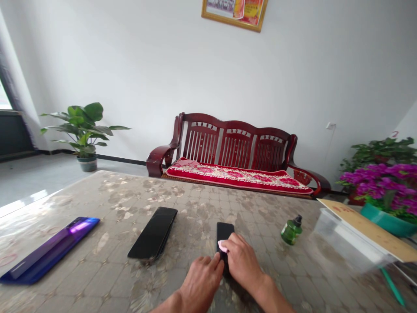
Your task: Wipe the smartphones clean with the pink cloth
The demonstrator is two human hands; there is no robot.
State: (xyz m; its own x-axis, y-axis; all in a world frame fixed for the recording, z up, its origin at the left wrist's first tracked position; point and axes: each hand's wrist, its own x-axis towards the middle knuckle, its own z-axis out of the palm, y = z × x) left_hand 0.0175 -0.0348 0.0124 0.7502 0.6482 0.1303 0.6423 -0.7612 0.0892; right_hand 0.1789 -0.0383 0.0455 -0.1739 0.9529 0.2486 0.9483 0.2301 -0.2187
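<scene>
A small black phone (pixel 225 229) lies on the table in front of me, its lower part covered by my hands. My left hand (pixel 202 278) has its fingers curled together and gripping the phone's lower left edge. Pinched in the fingers of my right hand (pixel 243 263) is a small pale pink cloth (pixel 222 246), pressed against the phone's face. To the left, a larger black phone (pixel 153 234) lies screen up. Farther left is a shiny purple-blue phone-shaped object (pixel 52 250). A green bottle with a black top (pixel 291 229) stands to the right of my hands.
The table (pixel 192 206) has a patterned cover. At its right are a clear plastic box (pixel 342 237) with a tan board (pixel 371 226) on top, a green pen-like stick (pixel 392 287), and purple flowers in a teal pot (pixel 387 219). Beyond stands a wooden bench (pixel 236 145).
</scene>
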